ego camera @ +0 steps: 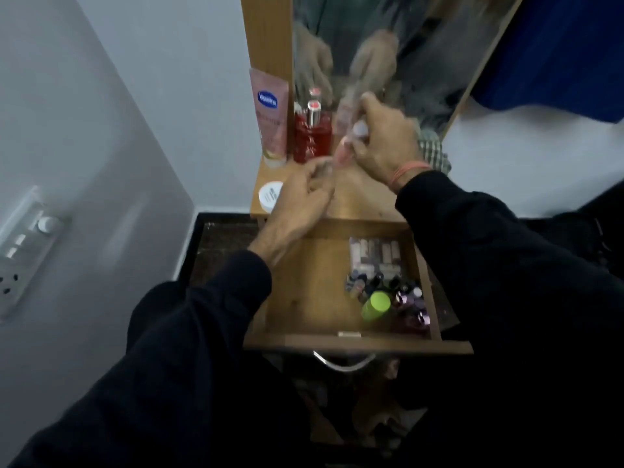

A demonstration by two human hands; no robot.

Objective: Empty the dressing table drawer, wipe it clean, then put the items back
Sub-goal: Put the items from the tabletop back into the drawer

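Note:
The wooden drawer [304, 298] is pulled out below the dressing table top [358, 201]. Its right side holds a makeup palette [374, 255], several small nail-polish bottles [405, 295] and a lime-green capped bottle [375, 305]; its left half is bare wood. My right hand [385, 140] is over the table top, shut on a pale pink bottle [353, 136], blurred by motion. My left hand [304, 194] hovers over the table top's front with fingers curled and apart, nothing visibly in it.
On the table top stand a pink Vaseline tube [271, 116], a red bottle [312, 136], lipsticks [313, 113] and a white round jar [270, 195]. A checked cloth [434, 152] lies at the right by the mirror [388, 45]. A wall switch panel [23, 244] is at left.

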